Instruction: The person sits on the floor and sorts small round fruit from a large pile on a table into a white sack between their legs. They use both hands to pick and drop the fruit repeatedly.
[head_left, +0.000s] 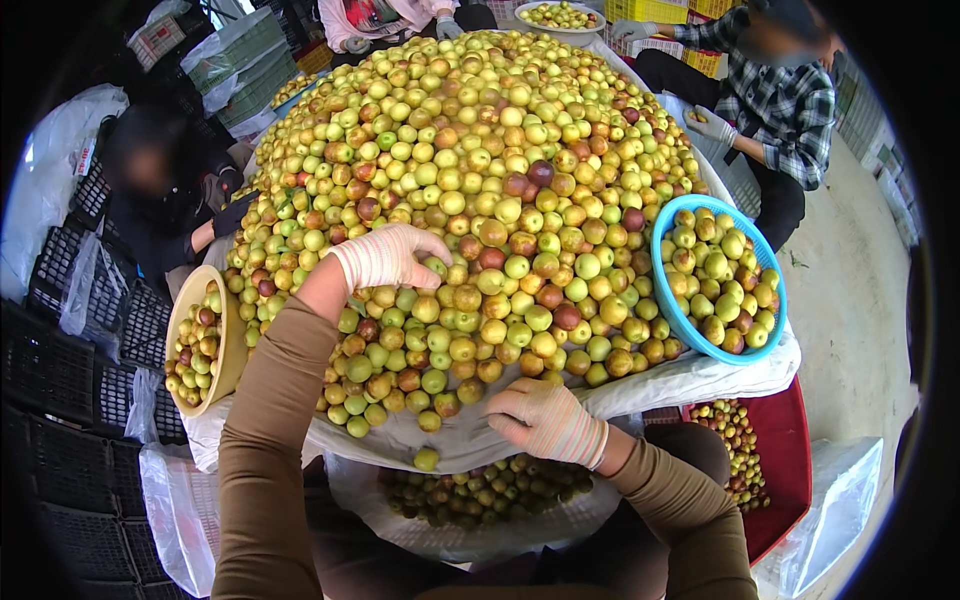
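A large heap of green, yellow and reddish-brown jujube-like fruits (487, 195) covers a table draped in pale cloth (705, 386). My left hand (394, 259), in a pale striped knit glove, reaches onto the heap with thumb and fingers around a green fruit (435, 266). My right hand (547, 420), gloved alike, is at the near edge of the cloth with its fingers curled; whether a fruit is inside cannot be told. One green fruit (426, 459) lies alone at the cloth's edge. Below, a basin lined with clear plastic (540, 532) holds more fruits, partly in shadow.
A blue basket (780, 300) of fruit stands right, a cream tub (234, 345) of fruit left. Below right is a red container (791, 450) with smaller fruits. Black crates (56, 360) line the left. Several people sit around the heap, one in a plaid shirt (802, 120).
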